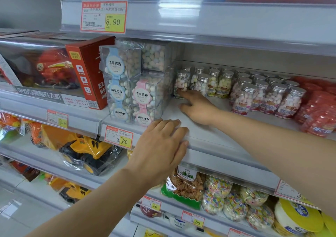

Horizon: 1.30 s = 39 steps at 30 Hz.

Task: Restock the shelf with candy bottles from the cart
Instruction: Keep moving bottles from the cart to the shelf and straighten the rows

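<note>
Several clear candy bottles with silver caps stand in rows on the middle shelf (203, 133). The leftmost bottle (181, 83) holds pink and white candies. My right hand (197, 107) reaches deep onto the shelf, and its index fingertip touches the base of that leftmost bottle; it holds nothing. My left hand (163, 145) lies flat on the shelf's front edge with fingers extended. More bottles with pink candy (263, 98) stand to the right. No cart is in view.
Clear cube boxes of pastel candy (134, 84) are stacked left of the bottles. Red packets (320, 109) lie at the right. A boxed toy helicopter (54, 69) stands at the left. Toy trucks (85, 151) and bagged sweets (227, 196) fill the shelves below.
</note>
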Available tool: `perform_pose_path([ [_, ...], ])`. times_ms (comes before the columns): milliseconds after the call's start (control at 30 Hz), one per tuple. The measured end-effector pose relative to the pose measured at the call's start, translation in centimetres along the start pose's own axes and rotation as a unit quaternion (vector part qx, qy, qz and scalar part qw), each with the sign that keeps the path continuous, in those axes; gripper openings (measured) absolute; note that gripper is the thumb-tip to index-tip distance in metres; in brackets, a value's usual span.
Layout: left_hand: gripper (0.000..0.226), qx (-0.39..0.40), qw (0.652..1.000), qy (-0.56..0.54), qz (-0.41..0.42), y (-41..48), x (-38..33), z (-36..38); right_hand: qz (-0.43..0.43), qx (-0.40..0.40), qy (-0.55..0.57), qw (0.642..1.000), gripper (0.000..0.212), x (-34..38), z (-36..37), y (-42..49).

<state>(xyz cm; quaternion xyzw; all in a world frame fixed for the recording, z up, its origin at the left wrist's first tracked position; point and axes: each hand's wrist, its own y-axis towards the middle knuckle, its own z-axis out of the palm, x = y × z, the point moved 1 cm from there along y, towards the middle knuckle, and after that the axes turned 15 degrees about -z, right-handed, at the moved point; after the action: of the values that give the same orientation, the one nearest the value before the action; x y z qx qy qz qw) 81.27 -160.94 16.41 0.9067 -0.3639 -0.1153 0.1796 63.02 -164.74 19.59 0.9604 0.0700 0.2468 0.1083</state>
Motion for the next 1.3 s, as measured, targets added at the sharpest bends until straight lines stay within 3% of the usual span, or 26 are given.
perform_pose_path([
  [167,0.042,-0.004,1.0,0.006,0.016,-0.3,0.4,-0.3,-0.04,0.034,-0.045,0.998,0.053,-0.7,-0.4,-1.3],
  [267,0.047,-0.045,0.997,0.056,0.027,-1.7,1.5,-0.6,-0.045,0.029,-0.047,0.997,0.054,-0.9,-0.4,-1.5],
  [433,0.057,-0.06,0.994,0.089,-0.033,-3.4,3.5,0.6,-0.033,0.029,-0.071,0.997,0.056,-1.3,0.2,-0.8],
  [700,0.059,-0.068,0.993,0.081,-0.046,-3.7,3.3,1.4,-0.03,0.021,-0.121,0.992,0.056,-2.0,1.1,0.1],
  [1167,0.059,-0.048,0.993,0.092,-0.061,-3.7,2.8,0.8,-0.003,0.025,-0.106,0.994,0.055,-1.4,0.7,0.6],
  [1300,0.057,-0.04,0.992,0.098,-0.069,-3.5,2.3,0.3,-0.021,-0.008,-0.072,0.997,0.051,-1.1,0.4,-0.4],
])
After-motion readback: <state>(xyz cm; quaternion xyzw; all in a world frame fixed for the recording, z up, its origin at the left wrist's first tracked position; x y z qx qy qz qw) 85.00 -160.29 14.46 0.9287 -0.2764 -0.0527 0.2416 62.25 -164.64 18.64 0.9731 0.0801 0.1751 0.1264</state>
